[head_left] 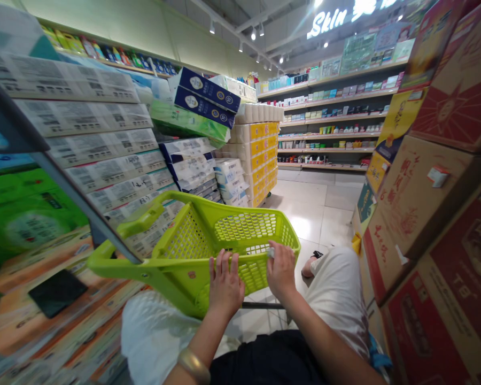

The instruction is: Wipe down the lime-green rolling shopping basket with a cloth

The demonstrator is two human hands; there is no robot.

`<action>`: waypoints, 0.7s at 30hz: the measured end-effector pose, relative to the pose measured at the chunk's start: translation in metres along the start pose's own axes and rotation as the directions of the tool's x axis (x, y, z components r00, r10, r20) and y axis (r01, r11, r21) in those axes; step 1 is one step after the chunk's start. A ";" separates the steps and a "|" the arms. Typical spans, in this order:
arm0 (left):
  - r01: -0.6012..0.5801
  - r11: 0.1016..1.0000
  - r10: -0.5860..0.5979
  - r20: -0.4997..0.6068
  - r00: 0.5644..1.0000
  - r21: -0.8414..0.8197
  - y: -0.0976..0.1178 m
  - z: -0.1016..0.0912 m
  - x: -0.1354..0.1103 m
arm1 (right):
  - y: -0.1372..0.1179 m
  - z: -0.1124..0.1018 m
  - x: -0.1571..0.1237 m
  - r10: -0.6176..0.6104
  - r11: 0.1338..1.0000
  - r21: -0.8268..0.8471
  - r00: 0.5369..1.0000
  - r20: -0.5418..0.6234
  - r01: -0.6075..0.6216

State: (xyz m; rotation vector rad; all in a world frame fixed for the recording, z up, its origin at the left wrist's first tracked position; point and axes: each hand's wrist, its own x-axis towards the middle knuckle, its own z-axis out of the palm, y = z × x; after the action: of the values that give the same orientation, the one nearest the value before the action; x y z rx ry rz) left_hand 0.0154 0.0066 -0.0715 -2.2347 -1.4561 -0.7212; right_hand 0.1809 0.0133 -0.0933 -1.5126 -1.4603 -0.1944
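Note:
A lime-green wheeled shopping basket (172, 262) with perforated sides stands in front of my seated body, its long grey pull handle (92, 214) slanting up to the left. No goods show in the part of its inside that I can see. My left hand (226, 283) has its fingers hooked over the near rim. Farther right along that rim, my right hand (281, 270) rests against the basket with its fingers bent. Between its thumb and fingers is a small crumpled whitish thing (270, 252), too small to name surely. A gold bangle (194, 366) circles my left wrist.
Stacked paper-goods packs (100, 144) rise on the left, with a dark phone-like slab (58, 292) on orange-and-white cartons. Printed cardboard boxes (417, 198) crowd the right side. A tiled floor (316, 208) leads to stocked shelves (328, 120) at the back.

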 end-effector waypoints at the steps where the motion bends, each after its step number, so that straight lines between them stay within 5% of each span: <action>1: 0.000 1.000 0.000 0.005 1.000 -0.001 0.000 0.000 0.000 | -0.010 0.003 0.000 -0.067 0.997 0.027 0.997 0.043 0.066; 6: -0.003 1.000 0.003 0.031 1.000 0.004 -0.001 -0.003 -0.001 | -0.027 0.006 0.001 -0.262 0.962 0.132 0.948 0.181 0.241; 12: -0.019 1.000 0.019 0.008 1.000 0.009 -0.001 -0.002 -0.001 | 0.024 -0.010 0.005 0.005 0.999 -0.032 1.000 0.015 -0.004; 15: -0.008 1.000 0.008 0.002 1.000 0.005 0.000 -0.001 0.000 | 0.023 -0.008 0.005 0.067 0.996 -0.060 0.998 -0.014 -0.068; 21: -0.003 1.000 0.003 0.022 1.000 0.000 -0.001 -0.001 -0.001 | -0.028 0.008 0.000 -0.214 0.977 0.055 0.961 0.174 0.208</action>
State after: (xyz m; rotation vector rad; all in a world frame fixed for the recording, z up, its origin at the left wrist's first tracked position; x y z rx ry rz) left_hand 0.0143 0.0053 -0.0712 -2.2509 -1.4630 -0.6985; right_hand 0.1536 0.0130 -0.0823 -1.3715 -1.7615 -0.1616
